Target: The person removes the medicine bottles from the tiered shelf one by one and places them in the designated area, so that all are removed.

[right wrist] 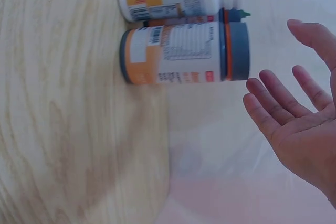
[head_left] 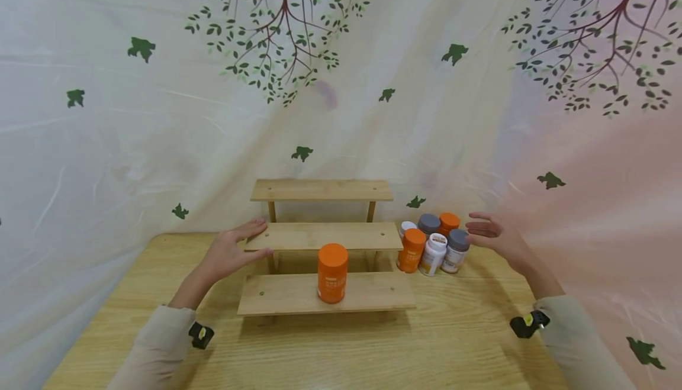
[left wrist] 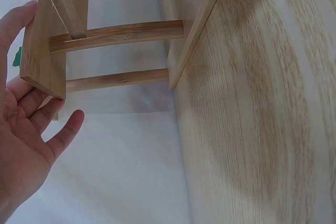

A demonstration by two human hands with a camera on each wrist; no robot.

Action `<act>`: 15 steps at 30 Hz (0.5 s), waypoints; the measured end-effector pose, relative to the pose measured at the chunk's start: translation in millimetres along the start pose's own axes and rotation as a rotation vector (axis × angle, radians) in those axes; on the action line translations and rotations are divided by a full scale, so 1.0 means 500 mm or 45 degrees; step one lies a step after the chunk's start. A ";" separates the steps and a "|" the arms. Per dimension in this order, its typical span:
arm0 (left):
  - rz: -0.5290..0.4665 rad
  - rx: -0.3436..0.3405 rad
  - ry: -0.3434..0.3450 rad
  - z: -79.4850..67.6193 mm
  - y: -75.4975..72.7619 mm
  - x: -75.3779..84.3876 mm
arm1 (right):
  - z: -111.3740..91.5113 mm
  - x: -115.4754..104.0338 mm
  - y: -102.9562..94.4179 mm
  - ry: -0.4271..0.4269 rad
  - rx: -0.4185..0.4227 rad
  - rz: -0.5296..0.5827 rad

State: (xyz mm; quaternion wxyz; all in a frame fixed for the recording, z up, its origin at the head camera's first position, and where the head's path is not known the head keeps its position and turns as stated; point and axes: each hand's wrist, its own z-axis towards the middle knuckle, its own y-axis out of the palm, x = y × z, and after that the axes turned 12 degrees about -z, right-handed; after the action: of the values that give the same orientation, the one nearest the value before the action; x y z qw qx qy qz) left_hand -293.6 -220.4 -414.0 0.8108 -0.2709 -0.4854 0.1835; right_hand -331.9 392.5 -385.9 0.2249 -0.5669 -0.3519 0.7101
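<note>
A three-tier wooden display stand [head_left: 325,236] stands on the table, and one orange bottle [head_left: 333,274] is upright on its lowest tier. My left hand [head_left: 228,252] grips the left end of the middle tier; the left wrist view has thumb and fingers about the board's end [left wrist: 44,59]. To the right of the stand, several bottles cluster upright: orange ones [head_left: 411,251], a white one [head_left: 433,255] and grey-capped ones. My right hand [head_left: 498,237] hovers just right of the cluster, fingers loosely extended and holding nothing. Nearest to it is a grey-capped bottle [right wrist: 178,53].
Behind the table [head_left: 319,354] hangs a pale curtain [head_left: 160,159] printed with branches and green leaves. The table's far edge meets this curtain. A black wrist device [head_left: 201,335] sits on the left sleeve and another [head_left: 529,324] on the right.
</note>
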 end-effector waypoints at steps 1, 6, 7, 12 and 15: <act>0.000 0.000 0.001 0.000 0.000 0.001 | 0.001 -0.006 -0.002 -0.005 0.006 -0.006; 0.000 0.002 0.003 -0.002 0.000 0.003 | 0.003 -0.042 -0.011 -0.068 0.020 0.020; -0.003 0.002 0.002 -0.003 0.001 0.003 | 0.003 -0.049 -0.012 -0.083 0.019 0.043; -0.016 0.000 -0.010 -0.003 0.001 0.003 | 0.005 -0.099 -0.013 -0.196 -0.019 0.142; -0.018 0.002 -0.009 -0.002 0.002 0.003 | 0.008 -0.136 -0.011 -0.250 -0.041 0.163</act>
State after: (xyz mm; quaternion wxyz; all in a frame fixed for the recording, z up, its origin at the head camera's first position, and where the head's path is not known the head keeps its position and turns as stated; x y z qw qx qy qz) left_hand -292.1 -219.0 -413.7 0.8105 -0.2660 -0.4901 0.1791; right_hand -318.9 346.3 -337.5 0.1345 -0.5196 -0.3469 0.7692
